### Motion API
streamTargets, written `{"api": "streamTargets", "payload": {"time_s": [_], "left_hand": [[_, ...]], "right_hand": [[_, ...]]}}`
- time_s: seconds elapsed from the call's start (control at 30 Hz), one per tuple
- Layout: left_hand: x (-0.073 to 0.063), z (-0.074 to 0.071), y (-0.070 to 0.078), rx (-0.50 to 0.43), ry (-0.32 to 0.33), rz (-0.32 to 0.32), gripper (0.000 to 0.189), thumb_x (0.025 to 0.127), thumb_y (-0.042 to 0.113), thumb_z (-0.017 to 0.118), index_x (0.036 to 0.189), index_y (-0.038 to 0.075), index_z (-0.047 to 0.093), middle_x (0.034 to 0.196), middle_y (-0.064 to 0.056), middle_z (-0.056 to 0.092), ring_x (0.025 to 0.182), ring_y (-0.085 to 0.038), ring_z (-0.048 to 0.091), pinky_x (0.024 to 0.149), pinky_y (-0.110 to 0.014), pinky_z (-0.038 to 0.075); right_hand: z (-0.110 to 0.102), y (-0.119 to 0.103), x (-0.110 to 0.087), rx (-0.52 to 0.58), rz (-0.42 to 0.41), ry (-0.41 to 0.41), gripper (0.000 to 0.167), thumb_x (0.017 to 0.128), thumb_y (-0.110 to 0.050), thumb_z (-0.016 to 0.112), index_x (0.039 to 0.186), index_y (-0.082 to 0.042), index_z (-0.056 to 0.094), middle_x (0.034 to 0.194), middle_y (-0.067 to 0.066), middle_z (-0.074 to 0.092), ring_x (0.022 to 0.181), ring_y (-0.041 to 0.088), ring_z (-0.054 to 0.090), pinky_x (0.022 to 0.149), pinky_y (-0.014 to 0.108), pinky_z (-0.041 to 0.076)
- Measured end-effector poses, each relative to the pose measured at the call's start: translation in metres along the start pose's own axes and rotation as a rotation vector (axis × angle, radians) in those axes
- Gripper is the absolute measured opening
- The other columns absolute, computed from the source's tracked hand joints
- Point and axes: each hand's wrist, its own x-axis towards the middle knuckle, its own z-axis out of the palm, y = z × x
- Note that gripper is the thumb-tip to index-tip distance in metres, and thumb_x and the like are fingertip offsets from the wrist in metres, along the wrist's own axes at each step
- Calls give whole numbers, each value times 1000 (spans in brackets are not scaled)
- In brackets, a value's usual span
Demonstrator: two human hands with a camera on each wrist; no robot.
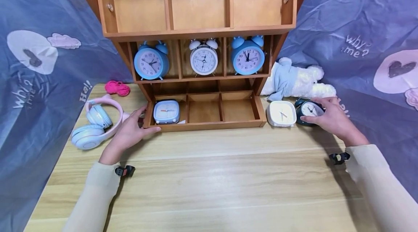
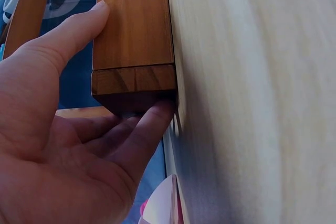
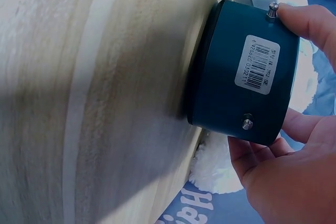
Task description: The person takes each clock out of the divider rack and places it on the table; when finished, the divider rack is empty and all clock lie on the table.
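A dark green round alarm clock [image 1: 310, 110] is in my right hand [image 1: 331, 116], thumb on one side and fingers on the other. Its underside, with a barcode sticker [image 3: 258, 65] and two metal feet, faces the right wrist camera. A white rounded-square clock [image 1: 282, 114] stands just left of it, beside the wooden shelf [image 1: 209, 126]. My left hand [image 1: 128, 130] grips the shelf's lower left front corner, thumb along the front and fingers round the side. Nearest that hand, a light blue rounded-square clock [image 1: 166, 111] sits in the bottom left compartment.
The middle tier holds a blue twin-bell clock [image 1: 151, 61], a white-faced one [image 1: 204, 59] and another blue one [image 1: 248, 58]. Headphones [image 1: 94, 127] and pink yarn [image 1: 117, 88] lie at the left. A white plush toy [image 1: 300, 79] lies behind the right-hand clocks. Printed cloth [image 1: 352, 25] hangs around.
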Motion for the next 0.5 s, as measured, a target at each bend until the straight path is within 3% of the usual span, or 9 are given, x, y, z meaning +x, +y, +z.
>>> {"api": "streamTargets", "payload": {"time_s": [0.23,0.5], "left_hand": [[1,-1,0,1,0,5,117,95,56,88,180,9,22,173,-31,45,141,-54,62,112,-67,56],[2,-1,-1,0,-8,3,119,95,59,87,180,11,20,173,-30,46,141,-53,62,110,-67,57]], "right_hand": [[0,1,-1,-7,-3,2,90,93,-33,89,161,9,48,151,47,34,131,60,39,103,74,35],[-4,4,-3,-9,7,-15,94,94,-37,89,166,5,46,153,48,34,139,64,35,109,77,33]]}}
